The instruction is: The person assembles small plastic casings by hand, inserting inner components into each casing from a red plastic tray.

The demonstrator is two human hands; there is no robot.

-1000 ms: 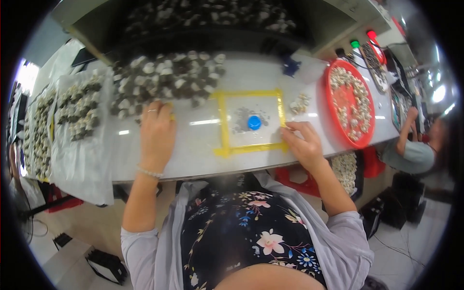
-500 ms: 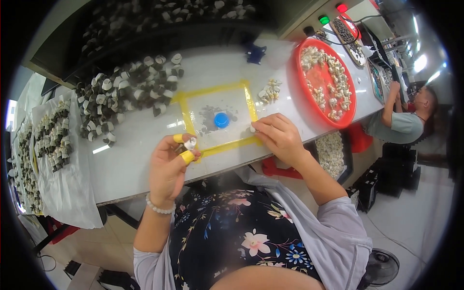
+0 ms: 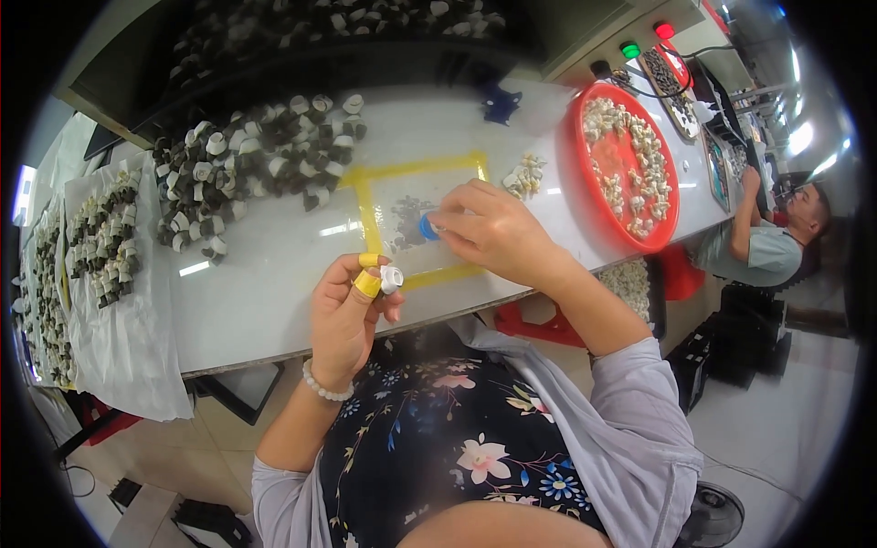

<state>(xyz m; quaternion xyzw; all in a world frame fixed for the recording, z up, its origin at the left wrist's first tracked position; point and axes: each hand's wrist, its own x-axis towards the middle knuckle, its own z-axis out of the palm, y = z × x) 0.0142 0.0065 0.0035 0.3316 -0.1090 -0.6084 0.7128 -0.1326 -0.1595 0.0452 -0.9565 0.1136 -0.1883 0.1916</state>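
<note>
My left hand (image 3: 347, 315) is closed in a pinch on a small white rounded piece (image 3: 391, 279), with a hollow-looking end facing up. Yellow covers sit on its thumb and a fingertip, and the hand hovers at the table's near edge. Out over the yellow-taped rectangle (image 3: 367, 215), my right hand (image 3: 498, 228) has its fingertips drawn together at a small round blue cap (image 3: 427, 226), which they partly hide. Whether anything is between those fingertips I cannot make out. Dark grey smudges mark the surface around the cap.
A heap of white-and-dark pieces (image 3: 247, 164) covers the table's left. Off-white pieces (image 3: 525, 175) lie beside a red oval tray (image 3: 678, 196) holding more. Farther back is a dark blue object (image 3: 501, 105). A co-worker (image 3: 776, 239) sits at the far right.
My right hand has moved left from the taped rectangle's right edge to the blue cap. The white piece in my left hand has turned, and that hand appears slightly farther right.
</note>
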